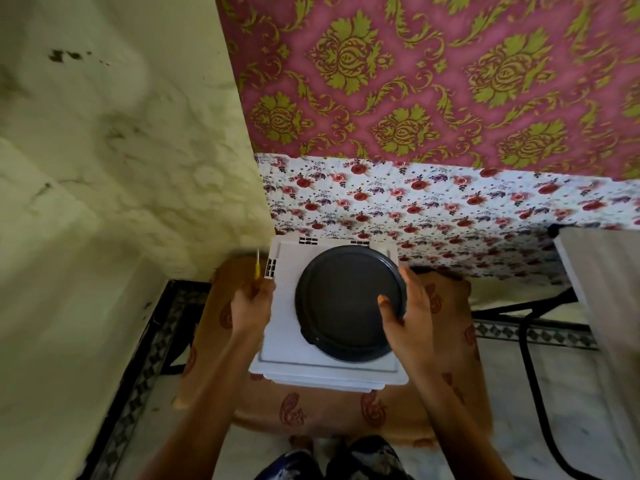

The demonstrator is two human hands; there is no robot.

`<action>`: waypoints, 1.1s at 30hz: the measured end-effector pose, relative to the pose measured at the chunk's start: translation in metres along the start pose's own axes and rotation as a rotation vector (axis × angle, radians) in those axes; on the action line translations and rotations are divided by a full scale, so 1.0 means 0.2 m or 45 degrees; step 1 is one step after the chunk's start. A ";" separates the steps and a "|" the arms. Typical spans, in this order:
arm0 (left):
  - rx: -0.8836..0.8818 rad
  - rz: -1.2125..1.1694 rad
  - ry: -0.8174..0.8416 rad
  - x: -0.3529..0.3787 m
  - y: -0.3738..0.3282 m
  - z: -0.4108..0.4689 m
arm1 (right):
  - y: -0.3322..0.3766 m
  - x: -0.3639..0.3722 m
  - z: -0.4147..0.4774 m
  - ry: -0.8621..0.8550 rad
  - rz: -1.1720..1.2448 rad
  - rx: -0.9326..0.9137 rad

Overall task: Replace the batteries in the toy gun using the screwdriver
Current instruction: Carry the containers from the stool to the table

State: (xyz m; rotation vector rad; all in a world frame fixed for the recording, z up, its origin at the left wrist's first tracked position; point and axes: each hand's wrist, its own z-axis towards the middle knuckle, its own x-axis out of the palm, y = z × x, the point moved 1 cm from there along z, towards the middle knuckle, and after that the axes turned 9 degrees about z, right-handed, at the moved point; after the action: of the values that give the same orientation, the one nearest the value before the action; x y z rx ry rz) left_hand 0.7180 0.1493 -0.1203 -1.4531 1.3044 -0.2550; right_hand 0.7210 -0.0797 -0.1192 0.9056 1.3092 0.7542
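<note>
One screwdriver (257,268), yellow-handled and pointing up, is the only piece of the job in sight. It stands in the left hand (251,306), whose fingers are curled round the handle while the hand sits against the left edge of a white plastic box (287,344). The toy gun and the batteries are not in view.

A dark round lid (346,299) lies on top of the box. The right hand (410,317) holds its right rim, with the thumb pressed on the upper face and the fingers wrapped round the edge. The box sits over a brown paisley cloth (329,410); whether it rests on the cloth or is being carried cannot be told. A floral sheet (450,202) lies beyond it, pink patterned wallpaper (415,81) rises behind, and a pale marble floor (519,393) spreads below.

The work looks to be at the setting-up stage, with the tool in hand and no screw yet addressed. The gun may be stored inside the box, though nothing shows this. If so, the next move calls for lifting the lid away with the right hand. The box would have to be kept steady with the left hand, which is already burdened with the screwdriver. The gun would then need a flat, stable place, such as a bench.
</note>
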 end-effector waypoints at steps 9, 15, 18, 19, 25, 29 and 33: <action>-0.146 -0.216 0.419 0.13 -0.02 -0.02 | -0.10 -0.02 0.01 0.007 0.385 0.514; -0.205 -0.209 0.439 0.17 -0.02 -0.08 | -0.09 0.02 -0.02 0.013 0.651 0.674; -0.160 -0.248 0.417 0.15 -0.05 -0.10 | -0.07 0.02 -0.03 -0.006 0.721 0.702; -0.137 -0.253 0.414 0.14 -0.07 -0.12 | -0.06 0.02 -0.03 -0.016 0.728 0.698; -0.010 -0.238 0.404 0.07 -0.19 -0.18 | 0.01 -0.04 -0.05 -0.106 0.817 0.674; -0.026 -0.297 0.415 0.09 -0.27 -0.27 | 0.04 -0.14 -0.09 -0.196 0.858 0.599; -0.018 -0.338 0.479 0.16 -0.33 -0.41 | 0.02 -0.30 -0.13 -0.276 0.986 0.570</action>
State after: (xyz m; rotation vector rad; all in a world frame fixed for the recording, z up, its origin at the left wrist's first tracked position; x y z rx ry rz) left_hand 0.7057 0.0628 -0.0535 -1.6437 1.4058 -0.7244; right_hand 0.6879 -0.1265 -0.0879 1.8573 0.9270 0.9233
